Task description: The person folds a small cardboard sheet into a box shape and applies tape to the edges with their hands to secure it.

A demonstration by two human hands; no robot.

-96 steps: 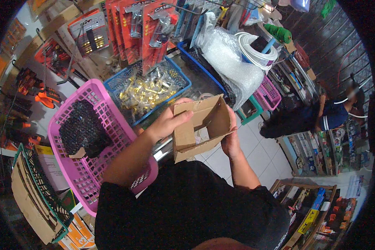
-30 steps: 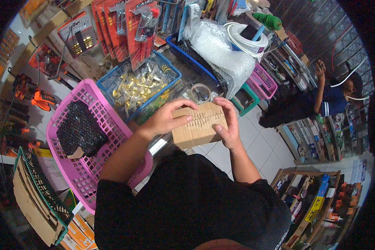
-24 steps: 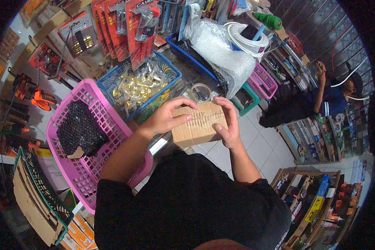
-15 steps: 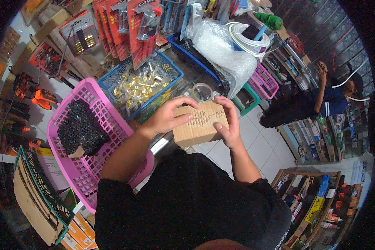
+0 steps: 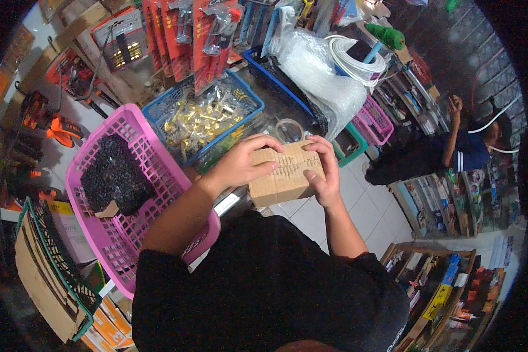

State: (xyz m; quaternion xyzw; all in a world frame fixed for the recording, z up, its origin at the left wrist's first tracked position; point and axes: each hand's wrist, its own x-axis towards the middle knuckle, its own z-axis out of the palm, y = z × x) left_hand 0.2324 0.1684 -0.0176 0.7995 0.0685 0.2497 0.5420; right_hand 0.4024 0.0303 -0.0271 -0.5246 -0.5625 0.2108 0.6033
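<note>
A small brown cardboard box (image 5: 276, 192) is held between my two hands in front of my chest, its top creased and torn in a jagged line. My left hand (image 5: 246, 161) grips the box's left side, thumb lying across the top. On the right, my right hand (image 5: 325, 170) is wrapped round the far right corner with its thumb pressed on the top face. The box's underside is hidden. Just beyond the box lies a roll of clear tape (image 5: 290, 130).
Left of me is a pink basket (image 5: 114, 276) holding a black plastic bag (image 5: 116, 176). A blue basket (image 5: 255, 105) with gold-coloured metal parts stands beyond my left hand. Bubble wrap (image 5: 322, 76) lies at the back. A person (image 5: 472, 144) is at the right, near shelves.
The view has shifted slightly, so the surroundings sit a little differently. Both hands keep hold of the box, which appears slightly more tilted.
</note>
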